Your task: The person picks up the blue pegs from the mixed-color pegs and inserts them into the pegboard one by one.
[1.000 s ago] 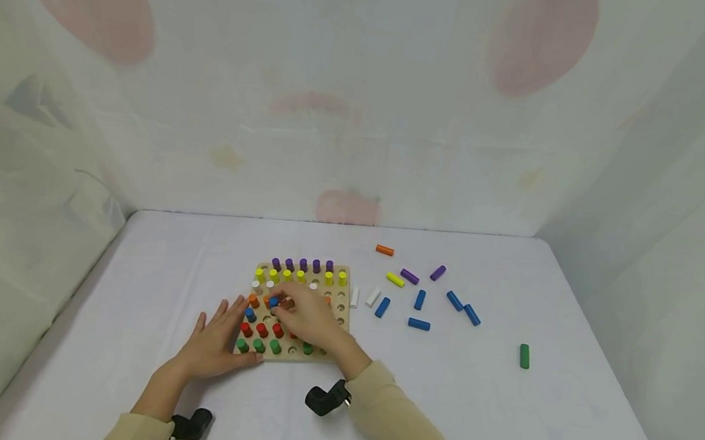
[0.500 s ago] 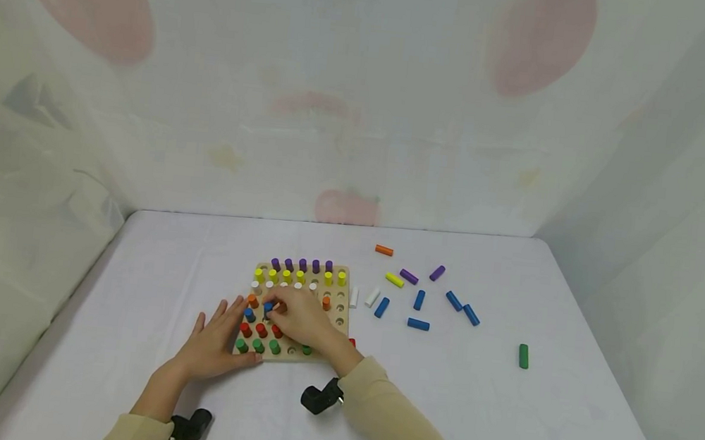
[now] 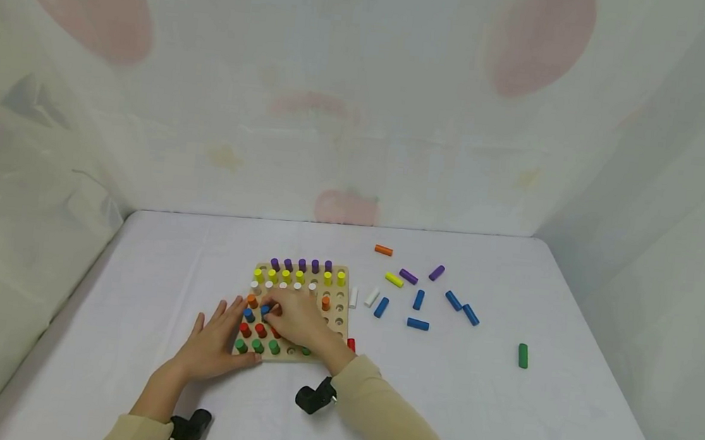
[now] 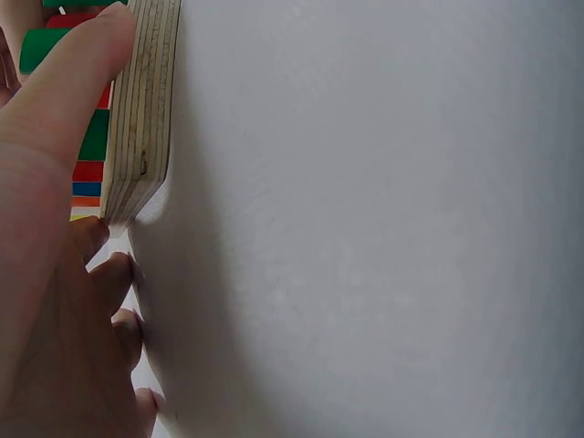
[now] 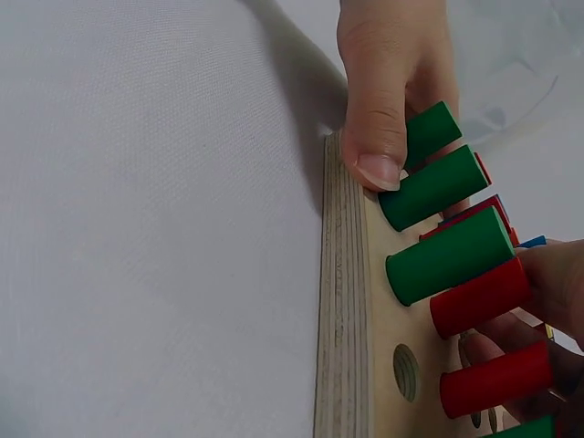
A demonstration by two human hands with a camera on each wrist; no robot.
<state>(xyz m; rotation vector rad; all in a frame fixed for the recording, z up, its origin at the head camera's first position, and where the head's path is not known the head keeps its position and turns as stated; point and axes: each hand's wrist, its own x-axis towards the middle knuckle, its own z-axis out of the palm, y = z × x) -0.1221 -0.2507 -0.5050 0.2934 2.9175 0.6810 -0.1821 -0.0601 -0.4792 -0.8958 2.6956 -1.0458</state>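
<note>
White cloth (image 3: 186,253) forms the work surface; a pale printed sheet (image 3: 436,150) hangs behind it. At the left, the left hand (image 3: 212,348) braces the pegboard (image 3: 332,314), its fingers extended and spread at the left side, its thumb against the near edge. Next, the right hand (image 3: 298,319) pinches a blue peg (image 3: 264,311) between thumb and finger over the board, just right of a standing peg (image 3: 249,315) of the same colour. Whether the pinched peg's lower end sits in a hole cannot be confirmed, since the fingers cover that area. Farther right, loose pegs (image 3: 409,276) lie on the cloth; a green peg (image 3: 523,356) lies well apart from them.

Handling, as judged: the pinched peg should be light, rigid and hard to damage, with a smooth coat that may slip and a round body that may roll if dropped. Grip the upper part and leave the lower end free. The board appears stiff but light enough to slide; brace it at a corner.

View differences: the left wrist view shows the board's layered edge (image 4: 141,109). The right wrist view shows a round hole (image 5: 406,372) in the near row. Only the head view shows the pinch clearly.
</note>
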